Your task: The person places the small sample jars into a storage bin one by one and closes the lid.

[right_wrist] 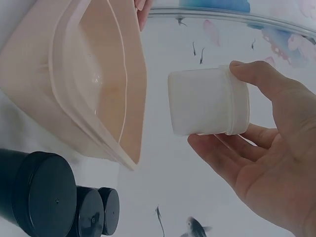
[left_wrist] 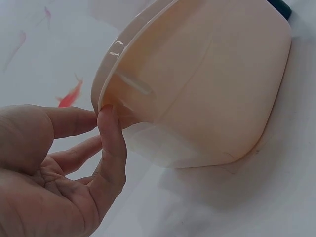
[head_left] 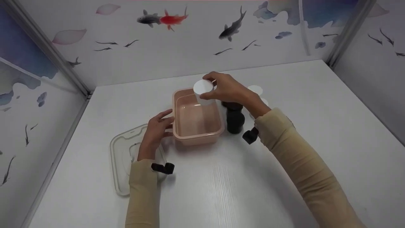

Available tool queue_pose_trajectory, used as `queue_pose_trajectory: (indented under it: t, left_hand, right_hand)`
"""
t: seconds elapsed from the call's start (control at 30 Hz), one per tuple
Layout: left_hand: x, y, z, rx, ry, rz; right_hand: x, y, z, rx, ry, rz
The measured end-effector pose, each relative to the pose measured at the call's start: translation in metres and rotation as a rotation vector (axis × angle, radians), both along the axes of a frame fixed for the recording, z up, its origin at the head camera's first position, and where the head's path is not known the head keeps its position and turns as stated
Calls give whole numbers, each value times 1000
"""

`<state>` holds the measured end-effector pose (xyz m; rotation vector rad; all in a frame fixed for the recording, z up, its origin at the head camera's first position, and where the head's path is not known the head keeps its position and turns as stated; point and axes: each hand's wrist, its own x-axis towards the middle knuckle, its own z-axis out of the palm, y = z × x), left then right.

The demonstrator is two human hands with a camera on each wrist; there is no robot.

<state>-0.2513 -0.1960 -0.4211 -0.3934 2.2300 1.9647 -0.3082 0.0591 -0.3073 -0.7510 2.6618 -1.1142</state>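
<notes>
Noted a white jar [head_left: 203, 88] with its lid on, raised upright above the far right part of the pink tub [head_left: 197, 138]. Found gripped near the lid by the right hand [head_left: 229, 87], with thumb on one side and fingers curled on the other. Seen apart from the tub wall in the right wrist view. Observed the left hand [head_left: 155, 129] at the tub's left side, with fingers parted and only lightly bent, tips against the rim.

Counted three black jars [head_left: 235, 121] in a row, standing just beside the tub's right wall. Recorded two white round tops [head_left: 255, 90] past these, partly hidden by the right forearm. Located a pale lid [head_left: 121, 164] lying left of the tub, partly under the left forearm. Confirmed a white table [head_left: 215, 186] beneath, backed by a wall [head_left: 190, 60] with painted fish.
</notes>
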Motion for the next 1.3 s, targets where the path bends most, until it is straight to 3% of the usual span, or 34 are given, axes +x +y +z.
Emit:
queue_pose_trajectory:
  t: [0.43,0.73,0.93,1.17,1.3]
  left_hand:
    - [2,-1,0,13,9,-10]
    - [1,-3,-1,41,15,-24]
    - [5,-2,1,31,21,-49]
    - [1,-2,-3,29,11,-28]
    - [0,-3,-4,37,11,-15]
  right_hand:
    - [-20,-36,-9,83,-35,4]
    - [-32,-54,-27,76,-78,5]
    - [-33,-66,-39,-3,-157,-47]
    - [-34,-76,-51,99,-127,-133]
    - [-35,-79,-57,100,-143,-146]
